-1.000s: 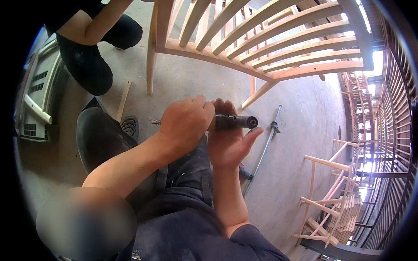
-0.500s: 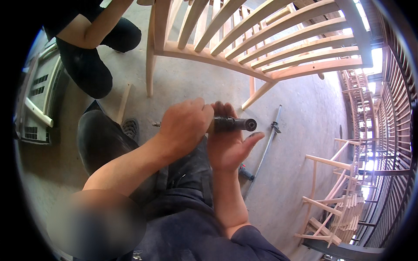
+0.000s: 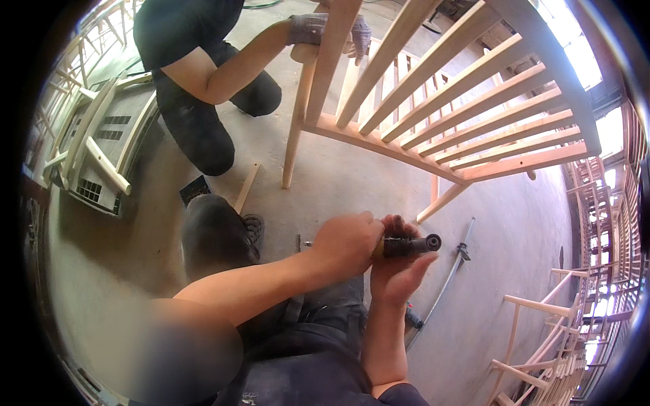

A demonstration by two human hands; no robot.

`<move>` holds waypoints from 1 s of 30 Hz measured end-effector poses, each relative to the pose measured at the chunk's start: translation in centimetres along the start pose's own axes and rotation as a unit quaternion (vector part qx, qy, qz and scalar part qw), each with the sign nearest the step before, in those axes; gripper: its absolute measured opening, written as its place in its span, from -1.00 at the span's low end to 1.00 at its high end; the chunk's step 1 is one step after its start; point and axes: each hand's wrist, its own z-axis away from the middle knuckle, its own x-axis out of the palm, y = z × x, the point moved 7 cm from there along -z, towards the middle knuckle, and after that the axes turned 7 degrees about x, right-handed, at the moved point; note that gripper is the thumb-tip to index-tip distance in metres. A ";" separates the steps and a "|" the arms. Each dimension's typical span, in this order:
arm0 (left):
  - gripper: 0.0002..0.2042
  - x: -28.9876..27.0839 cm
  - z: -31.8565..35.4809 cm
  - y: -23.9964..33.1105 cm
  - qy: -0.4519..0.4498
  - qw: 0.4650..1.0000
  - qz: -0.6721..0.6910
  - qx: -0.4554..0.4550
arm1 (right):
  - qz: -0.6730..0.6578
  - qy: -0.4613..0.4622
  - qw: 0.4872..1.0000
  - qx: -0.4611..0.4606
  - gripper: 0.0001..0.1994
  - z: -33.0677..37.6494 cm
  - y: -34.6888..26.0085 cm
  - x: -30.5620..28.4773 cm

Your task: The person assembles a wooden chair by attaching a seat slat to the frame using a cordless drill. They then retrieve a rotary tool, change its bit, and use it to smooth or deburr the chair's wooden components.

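My left hand (image 3: 345, 249) is wrapped round the body of a dark cylindrical power tool (image 3: 406, 246), held level above my lap. A round end with a hole in its middle sticks out to the right. Small metal fittings show on the other side, by my left wrist. My right hand (image 3: 398, 272) cups the tool from below, its fingers curled behind the barrel and its thumb close under the round end. Beyond my hands stands a pale slatted wooden furniture frame (image 3: 389, 149), apart from the tool.
A co-worker's gloved hand (image 3: 308, 30) is at the frame's upper left; that person kneels. A long metal bar clamp (image 3: 462, 254) and another tool (image 3: 413, 317) lie on the floor at right. A wood strip (image 3: 248, 188) lies left. Wooden frames (image 3: 538, 306) stand far right.
The whole view has shifted, so the scene sits lower and further right. The co-worker's gloved hand now shows at the frame. Both my hands still hold the tool; my right thumb is closer to it.
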 end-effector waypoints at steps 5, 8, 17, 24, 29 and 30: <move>-0.84 0.7 0.5 0.5 -0.018 0.999 0.041 -0.027 | 0.081 0.051 0.995 0.037 -0.74 0.1 -0.5 -0.4; -0.82 1.5 0.8 0.5 -0.019 0.998 0.057 -0.028 | 0.088 0.093 0.992 0.007 -0.75 0.7 -1.3 1.2; -0.75 0.9 1.5 3.1 -0.141 0.979 0.145 -0.011 | 0.238 -0.011 0.967 -0.095 -0.80 2.5 -4.9 5.5; -0.76 0.2 1.8 4.7 -0.092 0.959 0.253 0.085 | 0.329 -0.046 0.936 -0.118 -0.80 3.9 -5.5 7.9; -0.52 1.4 1.9 2.8 -0.104 0.941 0.316 0.070 | 0.348 -0.019 0.933 -0.094 -0.77 2.8 -4.0 5.6; -0.47 0.9 1.8 3.2 -0.061 0.929 0.353 0.099 | 0.331 -0.024 0.940 -0.078 -0.76 2.6 -3.9 4.8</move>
